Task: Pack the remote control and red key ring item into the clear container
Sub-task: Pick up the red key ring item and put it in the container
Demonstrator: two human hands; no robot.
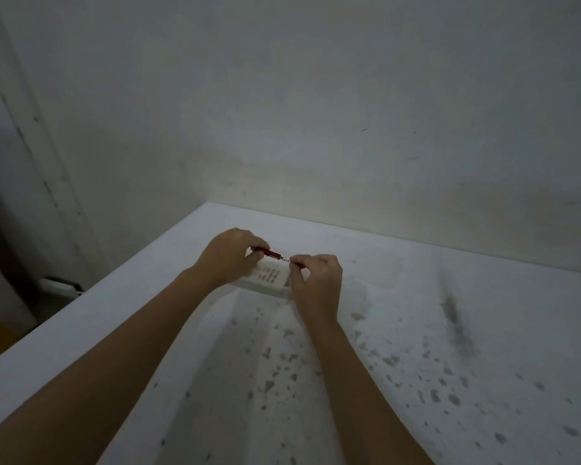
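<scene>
A white remote control [265,276] with rows of dark buttons lies on the white table, seemingly inside a clear container [280,293] whose faint edges show around it. Just above the remote, both hands hold the red key ring item [271,253] stretched sideways. My left hand [230,258] pinches its red cylinder end. My right hand [317,278] pinches the small metal chain at the other end. The hands hide both ends of the remote and most of the container.
The white table [416,330] is speckled with grey stains and meets a pale wall at the back. Its left edge drops to a dark floor, where a small white object [61,285] lies. A dark smear [453,310] marks the right side.
</scene>
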